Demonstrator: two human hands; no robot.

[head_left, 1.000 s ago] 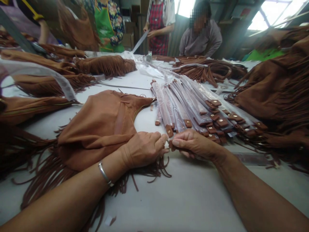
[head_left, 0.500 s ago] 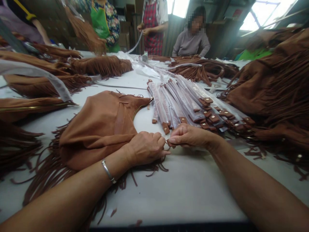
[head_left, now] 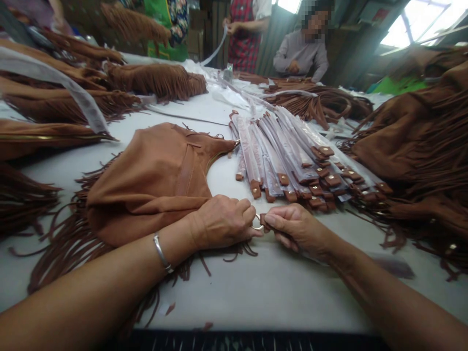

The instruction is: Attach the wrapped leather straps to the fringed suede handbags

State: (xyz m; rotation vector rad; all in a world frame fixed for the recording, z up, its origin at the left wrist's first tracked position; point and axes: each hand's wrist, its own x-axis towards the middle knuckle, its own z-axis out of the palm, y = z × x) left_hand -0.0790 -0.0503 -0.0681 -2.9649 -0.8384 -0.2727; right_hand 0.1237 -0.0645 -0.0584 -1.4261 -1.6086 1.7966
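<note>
A brown fringed handbag point(head_left: 146, 180) lies on the white table in front of me. My left hand point(head_left: 228, 219) is closed at the bag's near corner, on a metal ring point(head_left: 258, 222) that shows past its fingertips. Close beside it, my right hand point(head_left: 296, 226) pinches the brown end tab of a strap point(head_left: 266, 223), which touches the ring. Whether the tab passes through the ring I cannot tell. Clear plastic point(head_left: 393, 265) shows beyond my right wrist. Just past my hands lies a pile of plastic-wrapped straps point(head_left: 288, 156) with brown snap tabs.
More fringed bags point(head_left: 157, 83) lie at the left and back. A large heap of brown bags point(head_left: 420, 146) rises at the right. Several co-workers stand or sit across the table, one in a red plaid apron point(head_left: 240, 46). Loose fringe scraps lie near the front edge.
My hands have drawn slightly apart, so the ring and strap tab now show between them. The view has tilted down a little. A co-worker's raised fringed piece has shifted.
</note>
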